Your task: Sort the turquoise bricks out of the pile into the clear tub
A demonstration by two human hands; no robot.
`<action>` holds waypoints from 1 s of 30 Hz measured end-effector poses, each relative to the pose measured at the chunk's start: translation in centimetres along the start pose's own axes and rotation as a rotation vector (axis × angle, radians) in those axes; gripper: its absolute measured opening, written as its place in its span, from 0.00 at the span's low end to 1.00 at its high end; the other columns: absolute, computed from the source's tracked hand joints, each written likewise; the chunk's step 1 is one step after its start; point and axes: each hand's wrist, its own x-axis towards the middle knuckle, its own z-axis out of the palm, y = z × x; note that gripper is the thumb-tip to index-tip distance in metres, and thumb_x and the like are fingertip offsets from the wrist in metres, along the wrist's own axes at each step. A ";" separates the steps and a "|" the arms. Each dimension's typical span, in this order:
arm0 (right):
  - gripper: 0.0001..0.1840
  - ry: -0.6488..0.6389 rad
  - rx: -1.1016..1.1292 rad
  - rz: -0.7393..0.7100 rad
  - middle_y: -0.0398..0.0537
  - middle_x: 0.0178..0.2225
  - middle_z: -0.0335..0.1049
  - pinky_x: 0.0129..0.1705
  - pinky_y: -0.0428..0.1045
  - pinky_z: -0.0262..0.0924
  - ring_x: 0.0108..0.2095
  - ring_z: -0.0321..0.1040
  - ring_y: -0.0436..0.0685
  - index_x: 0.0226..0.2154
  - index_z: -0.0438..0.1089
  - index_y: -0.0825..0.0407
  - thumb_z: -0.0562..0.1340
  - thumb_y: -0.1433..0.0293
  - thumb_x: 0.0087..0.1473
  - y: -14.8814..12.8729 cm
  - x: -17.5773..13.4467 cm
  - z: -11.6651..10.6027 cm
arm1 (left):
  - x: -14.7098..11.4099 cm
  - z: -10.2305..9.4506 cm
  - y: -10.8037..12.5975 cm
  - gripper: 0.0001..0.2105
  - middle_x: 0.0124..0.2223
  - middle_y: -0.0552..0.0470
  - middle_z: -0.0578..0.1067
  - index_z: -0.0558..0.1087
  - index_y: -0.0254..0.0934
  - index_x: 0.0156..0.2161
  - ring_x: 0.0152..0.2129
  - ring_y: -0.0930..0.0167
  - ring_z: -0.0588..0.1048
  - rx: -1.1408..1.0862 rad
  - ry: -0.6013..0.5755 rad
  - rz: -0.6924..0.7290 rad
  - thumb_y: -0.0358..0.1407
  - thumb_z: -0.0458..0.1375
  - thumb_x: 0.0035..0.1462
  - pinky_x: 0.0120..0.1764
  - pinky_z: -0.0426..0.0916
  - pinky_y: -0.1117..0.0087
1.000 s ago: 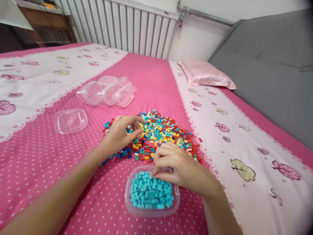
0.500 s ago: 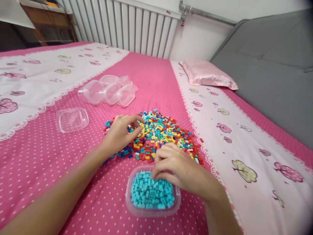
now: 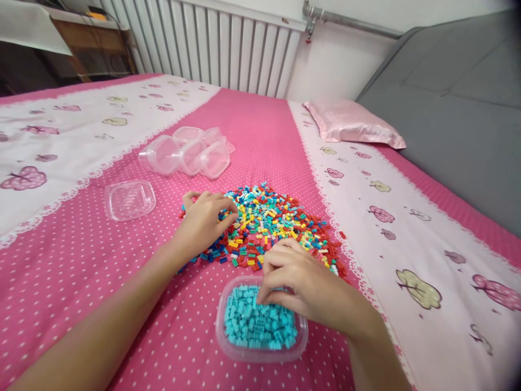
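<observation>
A heap of small toy building bricks in red, yellow, blue, green and turquoise lies on the pink bedspread. My left hand rests over the heap's left side, fingers bent and apart, with a gap between thumb and forefinger. Closer to me stands a clear plastic container filled with turquoise bricks. Over its back right rim hangs my right hand. Its fingers are curled, with thumb and fingertips together above the turquoise bricks. Whatever lies between those fingertips is hidden.
Several clear empty containers lie tipped together behind the heap. A clear lid is flat on the bedspread at left. Farther back are a pink pillow, a grey headboard and a white radiator.
The whole view has shifted slightly, so things appear a little farther right. My left hand's fingers have spread a bit over the heap. My right hand stays above the container.
</observation>
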 end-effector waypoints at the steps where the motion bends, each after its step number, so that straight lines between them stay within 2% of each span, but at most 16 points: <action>1: 0.03 0.004 0.009 0.003 0.39 0.33 0.68 0.52 0.51 0.48 0.40 0.65 0.52 0.33 0.79 0.46 0.69 0.70 0.58 0.0 0.0 0.0 | 0.0 0.0 -0.1 0.08 0.41 0.51 0.80 0.78 0.42 0.35 0.42 0.60 0.73 -0.001 -0.013 0.025 0.38 0.58 0.64 0.53 0.51 0.50; 7: 0.04 0.032 0.022 0.022 0.38 0.33 0.68 0.52 0.51 0.48 0.39 0.64 0.51 0.33 0.78 0.47 0.68 0.71 0.59 -0.1 -0.1 -0.3 | -0.4 -0.1 -0.4 0.05 0.46 0.51 0.77 0.81 0.45 0.33 0.46 0.60 0.71 0.001 -0.122 0.209 0.38 0.64 0.61 0.56 0.47 0.46; 14: 0.05 0.052 0.034 0.021 0.39 0.32 0.68 0.51 0.51 0.48 0.39 0.64 0.52 0.32 0.77 0.48 0.68 0.72 0.60 -0.2 -0.1 -0.4 | -0.7 -0.3 0.2 0.03 0.47 0.49 0.75 0.81 0.46 0.34 0.47 0.57 0.70 0.121 -0.180 0.247 0.33 0.65 0.56 0.58 0.46 0.40; 19: 0.05 0.067 0.037 0.025 0.39 0.32 0.69 0.51 0.51 0.48 0.39 0.64 0.52 0.32 0.77 0.49 0.68 0.74 0.60 -0.1 0.2 -0.3 | -0.9 -0.1 0.5 0.06 0.49 0.47 0.75 0.81 0.45 0.38 0.48 0.56 0.69 0.178 -0.188 0.265 0.33 0.63 0.57 0.58 0.48 0.40; 24: 0.06 0.073 0.046 0.021 0.38 0.31 0.69 0.50 0.51 0.49 0.39 0.64 0.51 0.32 0.76 0.49 0.68 0.75 0.60 -0.1 0.2 -0.3 | -0.9 0.1 0.4 0.04 0.47 0.47 0.75 0.78 0.40 0.33 0.48 0.57 0.70 0.157 -0.150 0.250 0.31 0.61 0.56 0.58 0.48 0.40; 30: 0.05 0.112 0.054 0.011 0.38 0.30 0.70 0.50 0.52 0.49 0.38 0.64 0.52 0.32 0.75 0.50 0.67 0.74 0.60 -0.2 0.3 -0.7 | -0.7 -0.1 0.6 0.04 0.43 0.49 0.76 0.76 0.40 0.34 0.44 0.60 0.71 0.117 -0.103 0.253 0.33 0.59 0.58 0.58 0.48 0.42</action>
